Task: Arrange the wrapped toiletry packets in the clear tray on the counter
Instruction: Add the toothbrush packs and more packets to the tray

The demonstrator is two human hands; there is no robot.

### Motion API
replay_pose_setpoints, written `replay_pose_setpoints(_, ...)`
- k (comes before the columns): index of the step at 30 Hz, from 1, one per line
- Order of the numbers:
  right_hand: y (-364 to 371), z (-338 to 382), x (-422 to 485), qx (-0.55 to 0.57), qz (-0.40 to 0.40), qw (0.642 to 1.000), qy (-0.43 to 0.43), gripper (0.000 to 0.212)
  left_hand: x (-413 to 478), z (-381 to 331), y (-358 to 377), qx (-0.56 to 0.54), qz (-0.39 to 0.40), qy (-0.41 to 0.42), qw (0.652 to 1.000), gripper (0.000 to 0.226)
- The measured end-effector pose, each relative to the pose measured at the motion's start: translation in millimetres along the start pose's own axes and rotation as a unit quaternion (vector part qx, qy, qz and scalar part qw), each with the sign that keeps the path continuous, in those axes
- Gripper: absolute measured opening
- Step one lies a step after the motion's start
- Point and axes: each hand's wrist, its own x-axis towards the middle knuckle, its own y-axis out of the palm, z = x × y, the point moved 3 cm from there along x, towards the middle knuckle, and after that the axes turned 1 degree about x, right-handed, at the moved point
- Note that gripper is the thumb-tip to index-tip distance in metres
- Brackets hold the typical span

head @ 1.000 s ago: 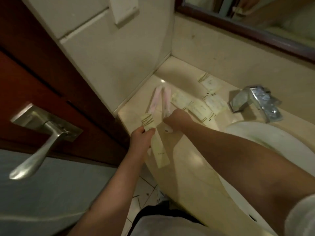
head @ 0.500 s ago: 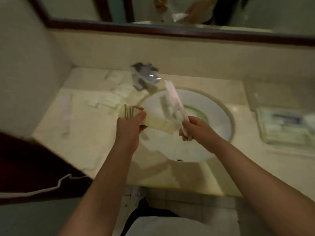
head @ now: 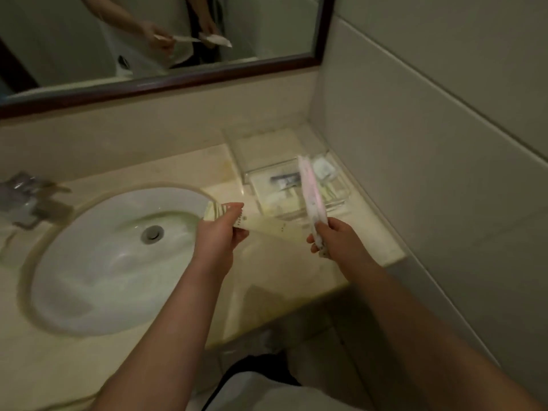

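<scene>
Left hand point(head: 218, 234) grips one end of a long pale-yellow packet point(head: 268, 229), fingers curled round it; the packet runs toward the right, held above the counter point(head: 275, 280) by the rim of the sink point(head: 112, 256). Right hand point(head: 336, 240) grips the lower end of long pink-and-white wrapped packets point(head: 311, 191); they stand nearly upright, top end over the clear tray point(head: 338, 204). How many packets it holds, cannot tell. Tray sits on the counter in the right corner against the wall, right of the sink. Inside it: a dark-labelled packet point(head: 284, 180) and a white packet point(head: 324, 169). Faucet point(head: 26, 197) at far left. Mirror point(head: 178, 81) above.
</scene>
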Motion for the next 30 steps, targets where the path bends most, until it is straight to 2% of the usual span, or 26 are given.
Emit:
replay_pose_setpoints(5,-42,1,42,0.003,-0.026,1.0,0.013,0.017,38,11,47,-0.024,0.039,-0.023,0.999,0.013)
replay_pose_setpoints(8,-57,8,67,0.01,-0.033,0.999,0.016,0.016,58,16,70,-0.034,0.035,-0.041,0.998,0.017)
replay_pose_setpoints(13,-73,14,99,0.018,-0.054,0.998,0.029,0.015,84,27,94,-0.021,0.02,-0.077,0.997,0.01)
replay_pose_setpoints(18,-70,18,122,0.012,-0.023,0.999,0.031,0.016,93,35,96,0.029,0.007,-0.111,0.993,0.012)
replay_pose_setpoints(22,-64,19,140,0.026,-0.006,0.999,0.042,0.016,94,38,93,-0.037,-0.008,-0.165,0.986,0.015)
replay_pose_setpoints(25,-64,19,149,0.022,0.006,0.999,0.045,0.016,90,38,90,-0.115,0.038,-0.218,0.968,0.016)
replay_pose_setpoints(27,-64,19,154,0.026,0.009,0.999,0.047,0.015,89,40,90,-0.092,0.087,-0.238,0.963,0.023)
replay_pose_setpoints(30,-66,20,157,0.025,0.017,0.998,0.048,0.015,87,42,98,-0.03,0.118,-0.214,0.969,0.024)
